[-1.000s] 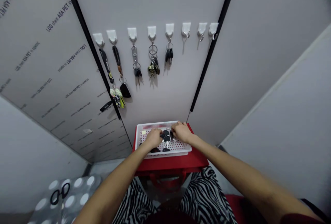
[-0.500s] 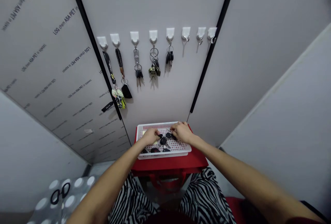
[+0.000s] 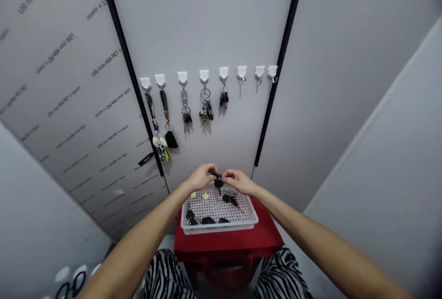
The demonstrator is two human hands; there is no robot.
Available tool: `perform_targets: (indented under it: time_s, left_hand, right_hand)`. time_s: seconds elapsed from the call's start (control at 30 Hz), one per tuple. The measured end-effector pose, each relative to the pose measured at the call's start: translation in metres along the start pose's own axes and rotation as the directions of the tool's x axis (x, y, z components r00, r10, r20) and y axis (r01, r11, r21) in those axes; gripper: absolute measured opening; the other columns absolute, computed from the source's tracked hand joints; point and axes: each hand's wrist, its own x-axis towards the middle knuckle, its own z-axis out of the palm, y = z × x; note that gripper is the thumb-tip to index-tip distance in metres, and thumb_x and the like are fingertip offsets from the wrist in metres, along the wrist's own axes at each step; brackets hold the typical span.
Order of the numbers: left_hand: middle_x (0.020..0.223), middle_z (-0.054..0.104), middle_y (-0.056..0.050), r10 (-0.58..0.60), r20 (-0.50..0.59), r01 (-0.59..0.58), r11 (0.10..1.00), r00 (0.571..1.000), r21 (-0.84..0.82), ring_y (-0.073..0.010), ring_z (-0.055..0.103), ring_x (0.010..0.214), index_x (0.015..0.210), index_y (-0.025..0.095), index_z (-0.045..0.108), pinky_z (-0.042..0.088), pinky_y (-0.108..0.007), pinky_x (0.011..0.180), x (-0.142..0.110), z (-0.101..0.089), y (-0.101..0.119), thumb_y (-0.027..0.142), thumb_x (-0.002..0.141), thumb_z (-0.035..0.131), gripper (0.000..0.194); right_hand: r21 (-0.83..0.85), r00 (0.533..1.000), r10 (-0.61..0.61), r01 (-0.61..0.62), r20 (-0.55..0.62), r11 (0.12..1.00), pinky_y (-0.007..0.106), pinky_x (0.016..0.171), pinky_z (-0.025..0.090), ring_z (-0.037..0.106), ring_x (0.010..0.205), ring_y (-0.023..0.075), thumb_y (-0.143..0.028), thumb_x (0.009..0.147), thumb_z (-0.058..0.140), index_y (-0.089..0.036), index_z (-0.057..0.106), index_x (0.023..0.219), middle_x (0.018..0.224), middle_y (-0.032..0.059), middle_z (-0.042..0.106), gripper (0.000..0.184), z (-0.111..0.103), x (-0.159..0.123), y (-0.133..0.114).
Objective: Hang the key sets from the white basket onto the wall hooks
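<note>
Just above the far rim of a white plastic basket (image 3: 221,228), a small bunch of black-headed keys (image 3: 218,183) hangs between my two hands. My left hand (image 3: 203,177) is closed in a pinch on its top end. From the other side my right hand (image 3: 239,181) pinches the same keys with thumb and fingers. Below, more black-headed keys (image 3: 230,199) lie on the basket floor at the right. Several black key heads or fobs (image 3: 208,221) lie along the near wall, with two small yellow paper pieces (image 3: 205,195) towards the back left.
The basket stands on a red-covered surface (image 3: 228,246) before my knees. White hooks (image 3: 204,75) line the wall ahead; key bunches (image 3: 206,111) hang from the left ones, and the three rightmost hooks (image 3: 259,72) are bare. Black-handled scissors (image 3: 78,281) lie at lower left.
Both hands have risen from inside the basket to above its far rim, bringing a bunch of keys up between them. The view has tilted, so the hooks sit lower.
</note>
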Motion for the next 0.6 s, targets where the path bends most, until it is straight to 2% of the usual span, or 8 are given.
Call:
perform_targets:
  time_s: [0.1, 0.17, 0.23, 0.3, 0.37, 0.47, 0.53, 0.6]
  left_hand:
    - [0.065, 0.049, 0.002, 0.131, -0.032, -0.122, 0.971, 0.991, 0.205, -0.0085, 0.042, 0.064, 0.066, 0.015, 0.049, 0.033, -0.020, 0.061, 0.002, -0.009, 0.015, 0.009, 0.057, 0.042, 0.013]
    - [0.068, 0.050, 0.000, 0.214, -0.033, -0.193, 0.928, 0.976, 0.319, -0.0098, 0.042, 0.068, 0.067, 0.016, 0.050, 0.033, -0.020, 0.063, 0.004, -0.014, 0.024, 0.009, 0.058, 0.040, 0.015]
    - [0.069, 0.051, -0.001, 0.279, -0.018, -0.247, 0.876, 0.960, 0.414, -0.0108, 0.042, 0.070, 0.068, 0.016, 0.051, 0.033, -0.021, 0.063, 0.006, -0.019, 0.033, 0.009, 0.060, 0.039, 0.016]
    - [0.069, 0.051, -0.001, 0.334, -0.001, -0.289, 0.818, 0.943, 0.498, -0.0115, 0.041, 0.071, 0.069, 0.017, 0.051, 0.033, -0.021, 0.063, 0.010, -0.024, 0.041, 0.009, 0.061, 0.039, 0.017]
    - [0.069, 0.052, -0.001, 0.373, -0.009, -0.304, 0.768, 0.928, 0.564, -0.0121, 0.042, 0.071, 0.069, 0.017, 0.051, 0.033, -0.022, 0.062, 0.015, -0.029, 0.048, 0.010, 0.063, 0.039, 0.016]
    - [0.070, 0.052, -0.002, 0.413, -0.145, -0.248, 0.754, 0.899, 0.609, -0.0127, 0.042, 0.071, 0.071, 0.017, 0.051, 0.034, -0.023, 0.063, 0.026, -0.037, 0.058, 0.012, 0.065, 0.038, 0.015]
    - [0.073, 0.052, -0.002, 0.412, -0.271, -0.193, 0.791, 0.870, 0.581, -0.0123, 0.044, 0.072, 0.074, 0.017, 0.051, 0.035, -0.023, 0.064, 0.035, -0.043, 0.067, 0.012, 0.065, 0.038, 0.016]
    - [0.077, 0.053, -0.002, 0.399, -0.348, -0.171, 0.828, 0.848, 0.534, -0.0114, 0.045, 0.074, 0.078, 0.017, 0.050, 0.036, -0.022, 0.066, 0.045, -0.050, 0.080, 0.011, 0.065, 0.038, 0.019]
  right_hand:
    - [0.101, 0.999, 0.001, 0.004, -0.050, 0.995, 0.020, 0.054, 0.034, 0.042, 0.052, 0.0063, -0.026, 0.061, 0.045, -0.014, 0.047, 0.061, 0.054, -0.0044, 0.045, 0.012, -0.006, 0.004, -0.008]
    - [0.244, 0.997, 0.005, 0.015, -0.082, 0.970, 0.019, 0.054, 0.034, 0.042, 0.052, 0.0058, -0.025, 0.059, 0.047, -0.014, 0.045, 0.067, 0.055, -0.0050, 0.045, 0.013, -0.008, 0.005, -0.015]
    - [0.356, 0.998, 0.017, 0.007, -0.065, 0.934, 0.019, 0.053, 0.034, 0.042, 0.051, 0.0054, -0.025, 0.058, 0.048, -0.014, 0.045, 0.070, 0.055, -0.0048, 0.046, 0.016, -0.011, 0.006, -0.022]
    - [0.385, 0.998, 0.040, -0.018, -0.048, 0.923, 0.019, 0.050, 0.033, 0.041, 0.047, 0.0048, -0.026, 0.057, 0.049, -0.013, 0.047, 0.065, 0.052, -0.0046, 0.046, 0.015, -0.016, 0.006, -0.031]
    - [0.362, 0.995, 0.062, -0.029, -0.079, 0.932, 0.019, 0.046, 0.031, 0.038, 0.042, 0.0042, -0.028, 0.056, 0.050, -0.013, 0.047, 0.058, 0.047, -0.0051, 0.044, 0.015, -0.027, 0.008, -0.041]
    - [0.301, 0.982, 0.051, 0.006, -0.181, 0.954, 0.019, 0.044, 0.031, 0.038, 0.040, 0.0040, -0.029, 0.055, 0.052, -0.013, 0.048, 0.056, 0.044, -0.0055, 0.043, 0.016, -0.052, 0.012, -0.064]
    - [0.250, 0.966, 0.023, 0.044, -0.257, 0.967, 0.019, 0.043, 0.031, 0.038, 0.039, 0.0038, -0.028, 0.055, 0.053, -0.012, 0.049, 0.055, 0.043, -0.0053, 0.044, 0.016, -0.074, 0.018, -0.083]
    - [0.207, 0.942, -0.012, 0.086, -0.335, 0.975, 0.018, 0.043, 0.032, 0.039, 0.038, 0.0035, -0.027, 0.055, 0.053, -0.012, 0.048, 0.054, 0.042, -0.0050, 0.045, 0.016, -0.096, 0.025, -0.104]
